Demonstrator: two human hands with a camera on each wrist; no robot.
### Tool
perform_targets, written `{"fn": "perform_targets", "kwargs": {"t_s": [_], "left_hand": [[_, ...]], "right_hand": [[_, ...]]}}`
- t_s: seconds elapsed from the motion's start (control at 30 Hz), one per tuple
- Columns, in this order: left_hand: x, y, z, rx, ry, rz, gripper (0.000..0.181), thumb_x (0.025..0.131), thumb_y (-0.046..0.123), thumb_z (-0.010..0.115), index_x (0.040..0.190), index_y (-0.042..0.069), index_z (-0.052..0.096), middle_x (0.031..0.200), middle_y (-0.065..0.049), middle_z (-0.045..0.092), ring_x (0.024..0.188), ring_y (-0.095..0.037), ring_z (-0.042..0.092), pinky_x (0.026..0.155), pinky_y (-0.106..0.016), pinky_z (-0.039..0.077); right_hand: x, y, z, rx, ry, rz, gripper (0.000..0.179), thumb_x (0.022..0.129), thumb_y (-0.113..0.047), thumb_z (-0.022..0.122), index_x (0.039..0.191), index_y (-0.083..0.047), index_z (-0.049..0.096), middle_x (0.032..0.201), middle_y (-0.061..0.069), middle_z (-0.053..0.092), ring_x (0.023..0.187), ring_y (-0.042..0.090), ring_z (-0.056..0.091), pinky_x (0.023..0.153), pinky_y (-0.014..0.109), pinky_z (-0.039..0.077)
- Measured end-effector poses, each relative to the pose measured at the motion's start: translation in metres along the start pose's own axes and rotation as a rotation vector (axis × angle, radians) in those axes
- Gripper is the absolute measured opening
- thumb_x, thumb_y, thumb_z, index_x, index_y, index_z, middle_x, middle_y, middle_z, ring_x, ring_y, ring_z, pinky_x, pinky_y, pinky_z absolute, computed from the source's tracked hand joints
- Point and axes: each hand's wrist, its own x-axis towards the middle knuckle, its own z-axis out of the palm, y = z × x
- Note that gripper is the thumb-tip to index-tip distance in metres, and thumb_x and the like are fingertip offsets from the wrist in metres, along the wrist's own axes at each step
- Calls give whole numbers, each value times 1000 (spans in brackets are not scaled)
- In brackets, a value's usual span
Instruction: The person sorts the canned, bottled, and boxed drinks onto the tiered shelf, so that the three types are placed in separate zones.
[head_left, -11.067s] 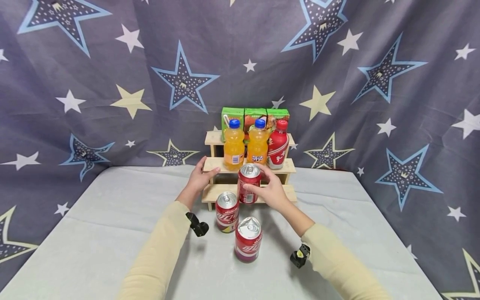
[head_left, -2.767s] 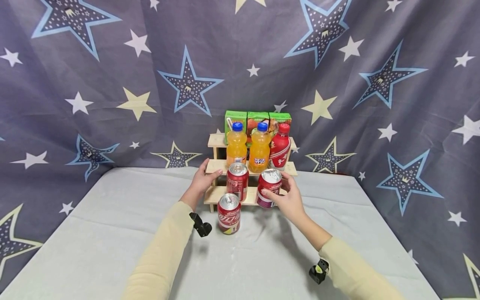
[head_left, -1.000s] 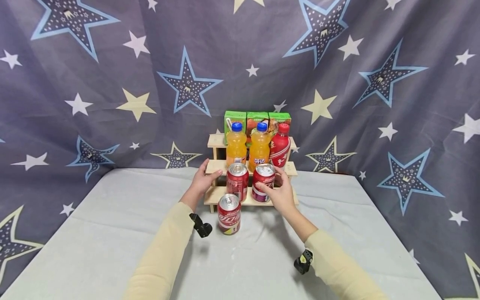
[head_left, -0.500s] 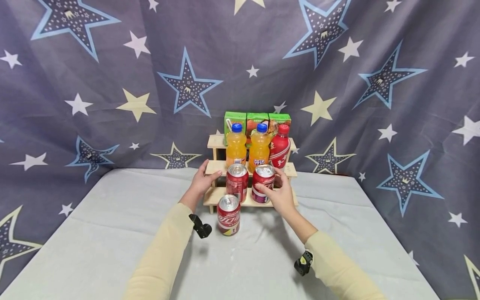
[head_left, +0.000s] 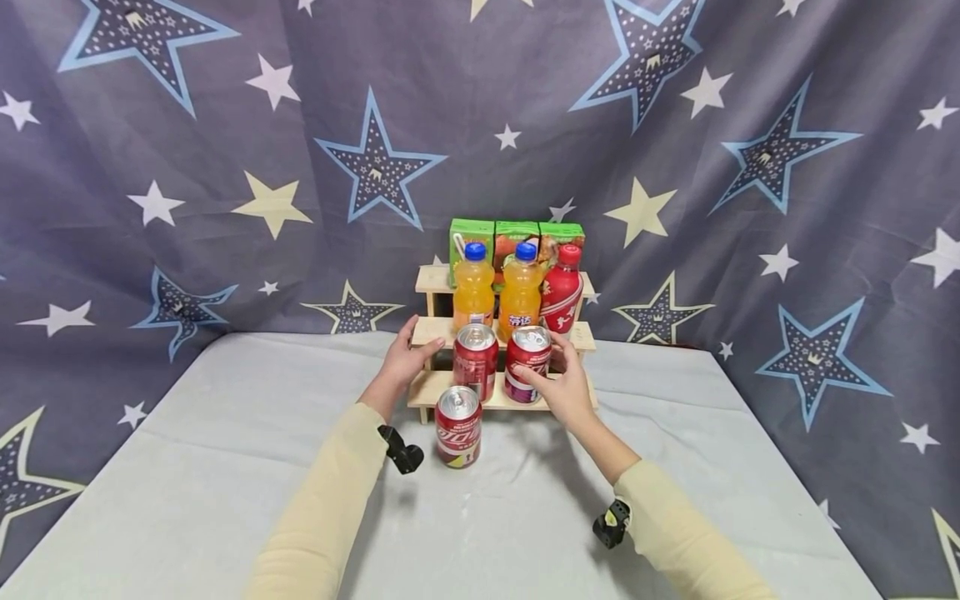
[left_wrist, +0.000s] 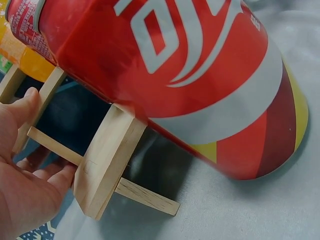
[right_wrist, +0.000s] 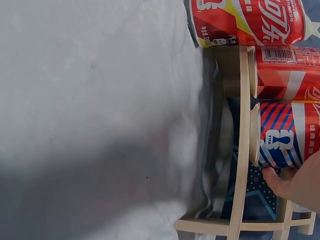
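A three-step wooden rack [head_left: 430, 390] stands on the table. At its left side my left hand [head_left: 401, 367] holds the middle step, thumb on the plank [left_wrist: 47, 95] and fingers lower behind the side rail. My right hand [head_left: 567, 393] grips a red cola can [head_left: 527, 372], thumb in front and fingers round its right side. This can is upright on the bottom step, its blue-striped side facing the right wrist camera. Just left of it, a second red can [head_left: 474, 367] occupies the same step. A third can [head_left: 458, 440] stands on the table before the rack.
Two orange drink bottles [head_left: 473, 287] [head_left: 521, 292] and a red bottle [head_left: 562, 292] line the middle step. Green juice boxes [head_left: 472, 229] fill the top step. Behind the pale-clothed table [head_left: 225, 467] hangs a star-patterned curtain [head_left: 480, 100].
The second can was placed first and shifted left on the bottom step. My right hand then brought another can from the table onto that step. Over the last second, hands and cans hold still.
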Motion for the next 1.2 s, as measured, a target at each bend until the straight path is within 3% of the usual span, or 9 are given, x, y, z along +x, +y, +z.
{"fn": "perform_targets", "kwargs": {"t_s": [0.13,0.37,0.5,0.63,0.83,1.03,1.2], "left_hand": [[0,1,0,8,-3,0,81,88,31,65,151,23,15,157,-12,15,145,-31,14,118,-45,20],[-1,2,-1,10,-11,7,81,88,30,65,151,24,14,157,-13,14,145,-31,14,118,-45,20],[-1,2,-1,10,-9,10,81,88,30,65,151,24,15,157,-13,16,144,-31,15,118,-45,20],[-1,2,-1,6,-7,15,80,88,29,64,151,23,15,157,-13,15,145,-31,15,118,-45,21],[-2,2,-1,-1,-11,7,81,88,30,65,151,23,15,157,-13,14,145,-31,14,117,-46,23],[-1,1,-1,1,-10,3,81,88,30,65,151,23,14,157,-13,14,145,-31,13,118,-45,21],[0,0,0,-12,-7,4,81,88,28,65,151,23,16,157,-13,15,145,-31,13,118,-44,20]], "right_hand": [[-1,-1,-3,-15,-3,-30,76,76,-22,79,139,-15,38,126,16,55,110,30,55,96,45,47],[-14,-26,-14,33,-26,-60,72,78,-8,75,138,-2,38,124,24,54,112,37,54,97,51,46],[-23,-34,-19,41,-29,-66,68,79,-5,74,137,-1,39,124,23,55,112,37,54,92,44,51],[-24,-27,-22,45,-27,-85,65,79,-5,74,135,-1,42,124,23,55,111,38,55,83,34,52],[-25,-10,-25,10,-1,-98,59,78,-13,76,129,-7,49,119,18,58,108,32,58,80,28,52],[-34,-10,-23,3,2,-152,53,77,-14,77,124,-9,53,111,17,61,101,31,60,77,27,55],[-41,-13,-18,33,-22,-145,52,77,-9,76,123,-7,54,109,19,61,100,33,60,77,24,55]]}}
